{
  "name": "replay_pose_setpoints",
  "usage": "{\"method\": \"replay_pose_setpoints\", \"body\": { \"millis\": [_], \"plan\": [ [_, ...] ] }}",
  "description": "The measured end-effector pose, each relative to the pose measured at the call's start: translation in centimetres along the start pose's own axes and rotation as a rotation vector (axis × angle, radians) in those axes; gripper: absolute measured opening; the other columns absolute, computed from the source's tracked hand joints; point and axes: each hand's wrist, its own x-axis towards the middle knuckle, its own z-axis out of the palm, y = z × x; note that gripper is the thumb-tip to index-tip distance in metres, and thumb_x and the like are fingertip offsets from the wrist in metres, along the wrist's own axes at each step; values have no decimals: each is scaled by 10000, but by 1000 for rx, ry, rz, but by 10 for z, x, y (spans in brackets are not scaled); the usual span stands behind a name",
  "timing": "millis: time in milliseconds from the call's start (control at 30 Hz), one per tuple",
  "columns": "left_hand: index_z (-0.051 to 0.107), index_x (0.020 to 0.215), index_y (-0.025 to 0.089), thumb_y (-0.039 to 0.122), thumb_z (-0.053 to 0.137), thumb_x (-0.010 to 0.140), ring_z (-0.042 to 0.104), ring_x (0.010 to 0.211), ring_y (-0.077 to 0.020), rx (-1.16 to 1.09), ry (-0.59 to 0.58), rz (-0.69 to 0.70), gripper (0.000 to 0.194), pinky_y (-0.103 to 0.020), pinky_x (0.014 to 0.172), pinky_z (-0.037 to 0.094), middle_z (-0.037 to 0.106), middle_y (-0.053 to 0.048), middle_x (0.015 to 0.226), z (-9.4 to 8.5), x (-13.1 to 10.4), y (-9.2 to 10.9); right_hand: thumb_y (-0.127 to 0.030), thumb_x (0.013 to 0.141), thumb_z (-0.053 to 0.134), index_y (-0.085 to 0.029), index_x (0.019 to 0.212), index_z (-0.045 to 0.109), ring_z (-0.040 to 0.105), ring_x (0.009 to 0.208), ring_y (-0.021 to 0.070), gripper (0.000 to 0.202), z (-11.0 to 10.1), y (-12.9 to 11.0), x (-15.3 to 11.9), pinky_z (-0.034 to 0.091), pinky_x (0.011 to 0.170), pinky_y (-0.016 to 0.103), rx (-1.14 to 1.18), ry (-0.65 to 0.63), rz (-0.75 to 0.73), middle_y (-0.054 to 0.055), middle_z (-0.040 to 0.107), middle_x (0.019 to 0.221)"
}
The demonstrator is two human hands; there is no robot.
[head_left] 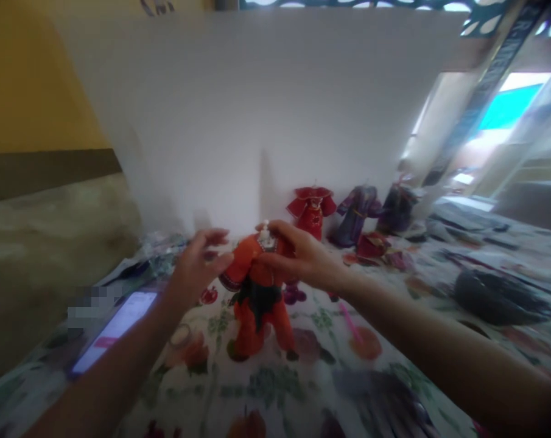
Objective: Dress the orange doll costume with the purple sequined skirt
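Observation:
A small doll-sized outfit point(252, 322), orange with a dark green waist piece and trimmed collar, stands upright on a small white form whose neck point(265, 231) pokes out at the top. My right hand point(298, 252) grips its shoulder on the right side, thumb in front and fingers behind. Just left of the outfit's sleeve, my left hand point(204, 258) hovers with its fingers apart; it appears to hold nothing. The lower part of the outfit hangs over a fruit-patterned tablecloth point(266, 386).
Behind stands a white board point(266, 109). Against it are a red small dress point(312, 213), a purple one point(360, 213) and a dark one point(397, 207). A lit phone point(115, 331) lies left; a black bundle point(497, 295) lies right. A pink stick point(350, 322) is near my right forearm.

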Motion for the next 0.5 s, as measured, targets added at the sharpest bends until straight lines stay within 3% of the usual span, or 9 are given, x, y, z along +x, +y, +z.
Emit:
{"method": "replay_pose_setpoints", "body": {
  "millis": [100, 200, 367, 500],
  "plan": [
    [537, 1283, 257, 363, 734, 795, 533, 1237, -258, 89, -147, 78, 537, -407, 1036, 422, 558, -87, 1344, 5, 3, 3, -438, 856, 669, -194, 1288, 522, 640, 807, 183, 518, 0, 1, -1, 525, 670, 291, 64, -25, -11, 74, 668, 1012],
    [492, 1313, 253, 366, 714, 822, 524, 1261, -271, 63, -236, 81, 551, -424, 1036, 433, 532, -108, 1377, 14, 7, 11, -443, 863, 658, -197, 1303, 505, 633, 802, 180, 526, 0, 1, -1, 518, 670, 289, 59, -25, -15, 62, 662, 988],
    [557, 1192, 219, 392, 656, 872, 618, 1110, -228, 6, -211, 56, 377, -372, 955, 489, 624, -90, 1247, 28, 12, 24, -383, 855, 672, -209, 1288, 524, 622, 899, 200, 489, -3, -4, -1, 520, 747, 313, -37, -21, -35, 62, 655, 1057],
    [604, 1115, 204, 396, 654, 873, 642, 1077, -231, 71, -216, 33, 313, -376, 960, 489, 679, -80, 1151, 29, 12, 29, -371, 848, 695, -195, 1329, 492, 608, 1058, 215, 550, -10, -1, -5, 520, 891, 352, 44, -10, -92, 100, 617, 1220]
  ]
}}
